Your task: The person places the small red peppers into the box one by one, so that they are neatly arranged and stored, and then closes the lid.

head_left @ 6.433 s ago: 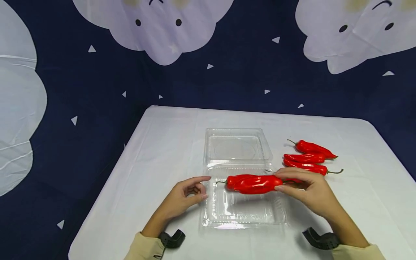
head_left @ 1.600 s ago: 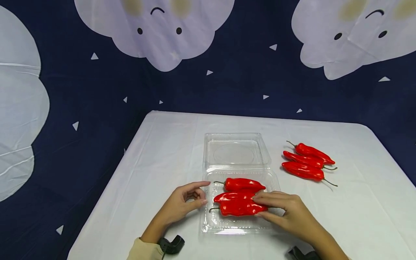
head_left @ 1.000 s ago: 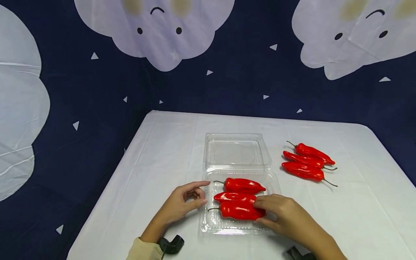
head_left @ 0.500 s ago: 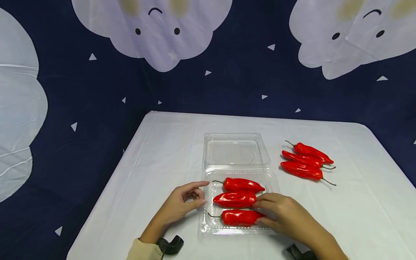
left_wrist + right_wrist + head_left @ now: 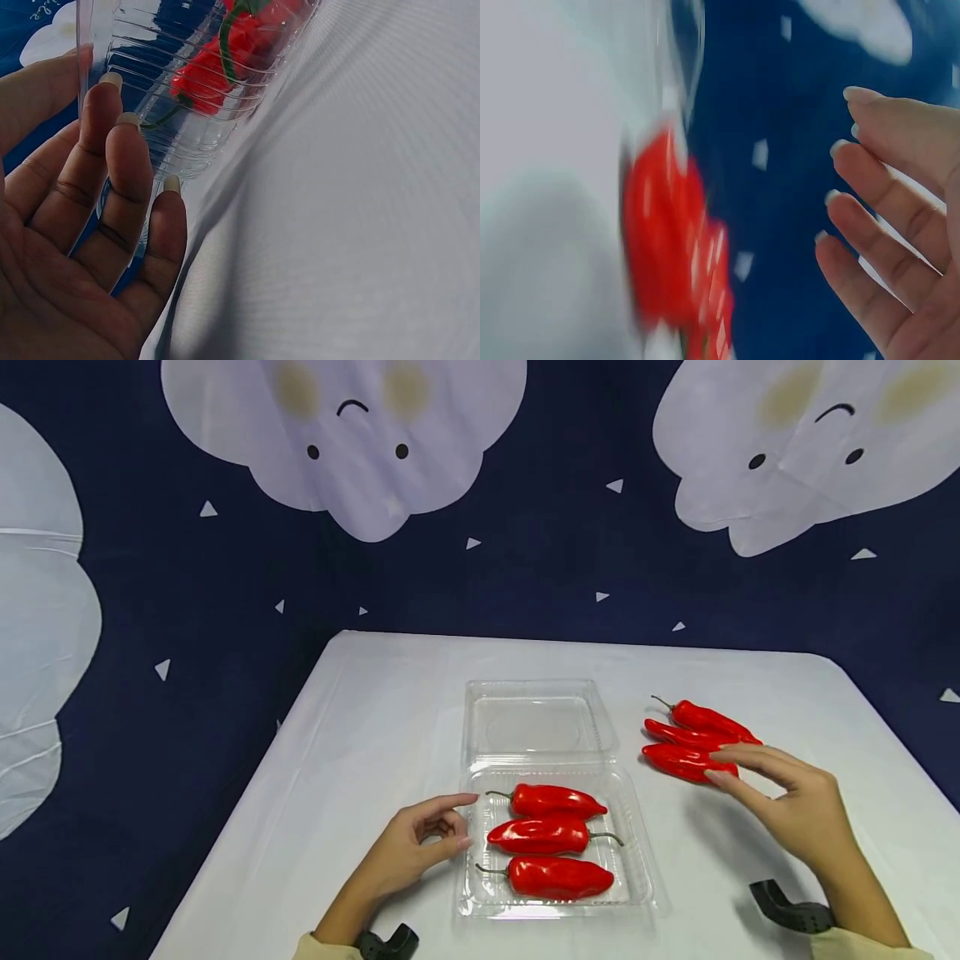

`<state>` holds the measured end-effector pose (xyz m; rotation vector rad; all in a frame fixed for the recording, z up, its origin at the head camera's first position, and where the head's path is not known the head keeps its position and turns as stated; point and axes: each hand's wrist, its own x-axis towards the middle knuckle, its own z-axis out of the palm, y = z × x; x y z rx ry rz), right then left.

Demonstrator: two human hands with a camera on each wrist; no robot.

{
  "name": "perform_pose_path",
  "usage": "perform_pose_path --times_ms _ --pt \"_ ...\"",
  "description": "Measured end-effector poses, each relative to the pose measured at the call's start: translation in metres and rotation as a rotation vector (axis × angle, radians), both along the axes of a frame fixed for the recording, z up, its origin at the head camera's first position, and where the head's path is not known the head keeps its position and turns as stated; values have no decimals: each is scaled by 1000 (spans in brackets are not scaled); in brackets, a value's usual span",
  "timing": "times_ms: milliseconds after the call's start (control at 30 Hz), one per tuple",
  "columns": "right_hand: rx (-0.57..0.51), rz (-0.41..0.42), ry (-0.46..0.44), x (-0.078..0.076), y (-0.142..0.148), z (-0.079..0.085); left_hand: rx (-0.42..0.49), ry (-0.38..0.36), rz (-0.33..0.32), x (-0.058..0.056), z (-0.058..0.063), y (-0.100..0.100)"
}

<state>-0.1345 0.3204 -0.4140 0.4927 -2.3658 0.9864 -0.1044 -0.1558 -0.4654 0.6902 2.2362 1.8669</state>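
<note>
Hovering by three red peppers [image 5: 682, 762] on the table [image 5: 390, 718], the right hand [image 5: 795, 793] has its fingers spread apart.
Three more peppers [image 5: 562, 877] lie side by side in the clear box [image 5: 637, 877], and its lid [image 5: 540, 722] is open behind them. The left hand [image 5: 416, 852] has bent fingers, with tips at the box's left edge; I can't tell if they pinch it. The right fingertips hide part of the nearest loose pepper. A black clip [image 5: 791, 907] sits by each wrist. The blue cloth [image 5: 225, 585] has white clouds [image 5: 300, 485] and triangles [image 5: 615, 486]. Curly white letters [image 5: 49, 9] at the left wrist view's top are cut off, too hard to read.
</note>
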Motion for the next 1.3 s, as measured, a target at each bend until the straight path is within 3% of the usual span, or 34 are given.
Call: perform_pose_path --times_ms 133,200,333,533,800,1000,1300 --pt "-110 -125 -229 -5 40 -21 -4 -17 14 6 -1 -2" --pt "-142 -141 -321 -7 51 -31 -6 -32 18 8 -2 -3" --pt "-160 -129 -409 -11 58 -48 -2 -40 22 10 -3 -2" --pt "-181 -100 -426 -16 54 -64 4 -26 12 8 -2 -1" --pt "-107 -120 -427 -21 54 -67 15 -8 13 5 -4 -1" --pt "-90 -87 -430 -24 53 -74 16 -3 20 3 -5 -3" --pt "-83 -153 -423 -21 53 -73 23 28 -8 -2 -3 -1"
